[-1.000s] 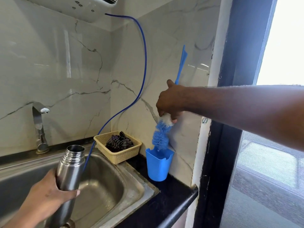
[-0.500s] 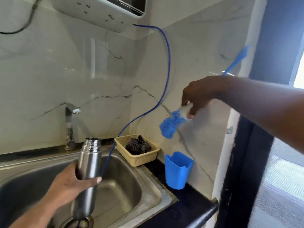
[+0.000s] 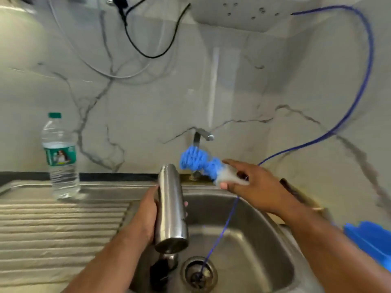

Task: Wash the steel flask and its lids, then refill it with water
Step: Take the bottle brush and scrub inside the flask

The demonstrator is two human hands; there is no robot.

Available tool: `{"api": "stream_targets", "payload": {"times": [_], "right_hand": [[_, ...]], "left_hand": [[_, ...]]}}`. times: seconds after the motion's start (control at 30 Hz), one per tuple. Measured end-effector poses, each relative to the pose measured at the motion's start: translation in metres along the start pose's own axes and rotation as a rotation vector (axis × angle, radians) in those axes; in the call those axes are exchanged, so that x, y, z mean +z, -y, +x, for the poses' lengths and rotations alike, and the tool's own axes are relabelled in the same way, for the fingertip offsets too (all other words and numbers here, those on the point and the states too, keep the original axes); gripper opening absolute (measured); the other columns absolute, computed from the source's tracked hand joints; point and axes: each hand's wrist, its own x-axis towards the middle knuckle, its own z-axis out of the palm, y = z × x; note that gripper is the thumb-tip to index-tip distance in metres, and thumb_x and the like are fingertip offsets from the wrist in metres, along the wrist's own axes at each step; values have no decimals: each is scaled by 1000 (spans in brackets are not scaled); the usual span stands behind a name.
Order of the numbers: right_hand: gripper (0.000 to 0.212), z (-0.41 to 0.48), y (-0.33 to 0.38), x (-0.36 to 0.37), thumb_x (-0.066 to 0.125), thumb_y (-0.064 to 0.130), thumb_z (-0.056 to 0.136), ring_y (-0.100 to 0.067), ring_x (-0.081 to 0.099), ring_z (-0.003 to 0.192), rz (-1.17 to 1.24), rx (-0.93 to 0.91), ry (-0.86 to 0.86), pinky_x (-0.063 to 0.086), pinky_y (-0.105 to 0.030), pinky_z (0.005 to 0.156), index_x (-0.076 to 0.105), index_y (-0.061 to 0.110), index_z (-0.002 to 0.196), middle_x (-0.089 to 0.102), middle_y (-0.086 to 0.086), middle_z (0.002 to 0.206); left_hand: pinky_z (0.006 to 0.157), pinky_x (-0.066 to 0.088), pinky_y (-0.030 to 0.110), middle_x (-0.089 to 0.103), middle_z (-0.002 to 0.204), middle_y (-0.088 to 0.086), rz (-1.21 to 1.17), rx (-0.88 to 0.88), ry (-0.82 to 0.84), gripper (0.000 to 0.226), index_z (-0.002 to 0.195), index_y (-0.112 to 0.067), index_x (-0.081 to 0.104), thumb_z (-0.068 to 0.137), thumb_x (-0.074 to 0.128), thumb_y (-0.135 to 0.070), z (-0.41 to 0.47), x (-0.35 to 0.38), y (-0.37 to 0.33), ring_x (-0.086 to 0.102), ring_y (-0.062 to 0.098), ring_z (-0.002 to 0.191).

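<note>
My left hand grips the steel flask around its body and holds it over the steel sink, mouth tilted away towards the tap. My right hand holds the blue bottle brush near its white neck. The bristle head points left and hovers just above and right of the flask's mouth, outside it. A dark object, maybe a lid, lies blurred on the sink floor below the flask.
A plastic water bottle stands on the ribbed drainboard at left. A thin blue tube runs from the wall unit down into the drain. A blue plastic holder sits at the right edge.
My right hand lifted the brush out of the blue holder and swung it left to the flask's mouth. My view turned left to face the sink. The flask stayed in my left hand.
</note>
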Motion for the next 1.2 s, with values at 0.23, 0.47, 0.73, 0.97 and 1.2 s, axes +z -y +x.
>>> {"api": "stream_targets", "payload": {"times": [0.23, 0.47, 0.73, 0.97, 1.2], "right_hand": [[63, 19, -40, 83, 68, 41, 96, 21, 53, 95, 152, 61, 90, 33, 5, 81, 39, 53, 150, 59, 23, 132], [61, 5, -56, 72, 68, 41, 95, 7, 56, 126, 246, -96, 516, 44, -22, 109, 41, 55, 148, 60, 30, 138], [55, 9, -71, 76, 65, 48, 96, 12, 57, 115, 237, 23, 135, 45, -27, 111, 41, 65, 143, 59, 27, 140], [59, 2, -66, 67, 66, 56, 90, -3, 60, 123, 212, -76, 525, 47, -41, 111, 39, 70, 140, 64, 25, 133], [59, 4, -64, 73, 67, 55, 90, 7, 59, 120, 253, -7, 319, 47, -35, 111, 40, 68, 141, 62, 31, 133]], "left_hand": [[67, 60, 42, 71, 101, 32, 100, -95, -8, 63, 122, 3, 65, 101, 39, -50, 31, -19, 8, 71, 39, 72], [77, 53, 46, 71, 85, 27, 85, -54, -66, 55, 102, -1, 70, 99, 40, -47, 47, -34, 10, 68, 37, 68], [79, 54, 52, 67, 97, 29, 90, -129, 146, 64, 115, 2, 70, 98, 37, -51, 32, -25, 14, 65, 39, 73], [69, 58, 49, 68, 91, 30, 90, -116, 54, 62, 115, 2, 66, 100, 36, -50, 31, -25, 11, 66, 39, 68], [65, 59, 43, 68, 91, 26, 79, -157, 71, 60, 113, 2, 68, 99, 38, -49, 24, -20, 11, 66, 36, 70]]}}
